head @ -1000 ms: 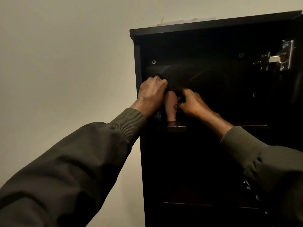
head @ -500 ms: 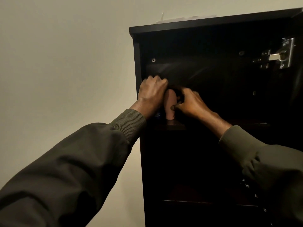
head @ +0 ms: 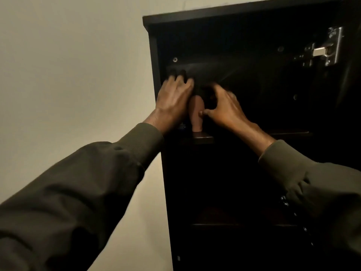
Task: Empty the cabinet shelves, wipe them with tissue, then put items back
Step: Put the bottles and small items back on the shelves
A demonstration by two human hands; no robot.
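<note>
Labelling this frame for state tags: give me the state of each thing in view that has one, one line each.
Dark wooden cabinet: open, interior in shadow.
Silver metal door hinge: exposed, swung open.
Upper dark shelf: in place, contents mostly too dark to tell.
Small brown rounded object: upright at the shelf's front edge.
Left hand: fingers spread, reaching into the shelf.
Right hand: fingers curled, thumb touching the brown object.

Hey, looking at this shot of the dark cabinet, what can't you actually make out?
- Head view: whatever the left hand reaches for is hidden behind it and lost in shadow.
- The right hand fingertips are motion-blurred; a grip cannot be told.
- The small brown rounded object on the upper shelf is too dim to identify.
- The tall dark wooden cabinet is cut off by the right and bottom edges.
</note>
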